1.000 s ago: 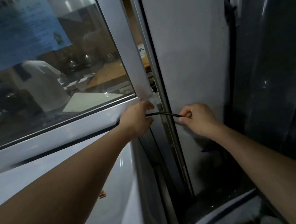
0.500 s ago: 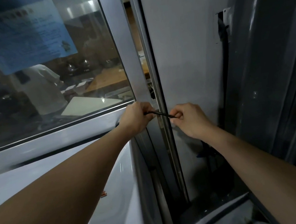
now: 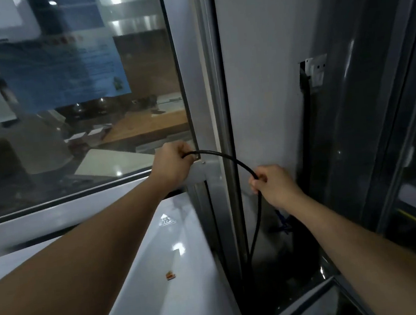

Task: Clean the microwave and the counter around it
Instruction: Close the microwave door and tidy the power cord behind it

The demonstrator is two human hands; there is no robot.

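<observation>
My two arms are bare from the near edge of the view up to the hands; no sleeve shows on either forearm. My left hand point(image 3: 171, 165) wears no glove, no ring that I can see, and no watch or band at the wrist. My right hand point(image 3: 272, 185) is the same: bare, with no glove and nothing at the wrist. The fingers point(image 3: 255, 181) of the right hand have short nails. The light is dim, so smaller marks I cannot tell.
</observation>
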